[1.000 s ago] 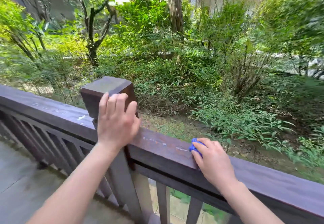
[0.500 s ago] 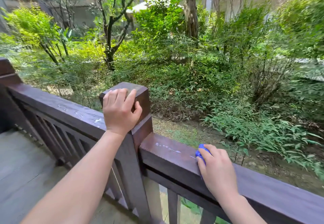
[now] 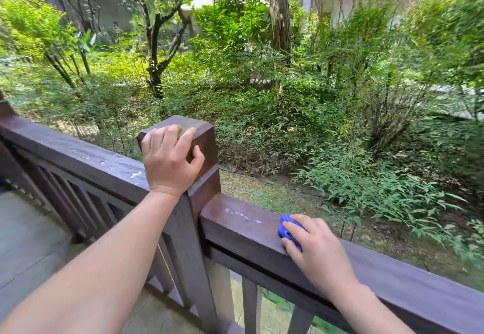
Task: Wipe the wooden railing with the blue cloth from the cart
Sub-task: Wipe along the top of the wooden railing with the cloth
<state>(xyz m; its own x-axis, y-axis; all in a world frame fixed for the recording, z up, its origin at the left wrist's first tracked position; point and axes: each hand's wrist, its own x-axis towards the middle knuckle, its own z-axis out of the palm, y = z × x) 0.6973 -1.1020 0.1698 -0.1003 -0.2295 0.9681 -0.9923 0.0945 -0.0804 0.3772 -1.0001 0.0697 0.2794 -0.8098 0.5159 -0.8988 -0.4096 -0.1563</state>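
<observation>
At lower right, the right hand [image 3: 318, 248] presses the bunched blue cloth [image 3: 287, 230] onto the dark wooden railing [image 3: 243, 225]; the left hand [image 3: 170, 161] grips the post cap [image 3: 203, 134] at centre. Garden greenery fills the upper frame.

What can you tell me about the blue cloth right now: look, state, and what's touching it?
The blue cloth is a bright royal-blue, soft fabric bunched into a small wad, not spread flat. It sits on the top face of the dark wooden railing, right of the square post. The right hand presses down on it and hides most of it; only its left edge shows. Pale streaks lie on the rail just left of it, untouched.
</observation>
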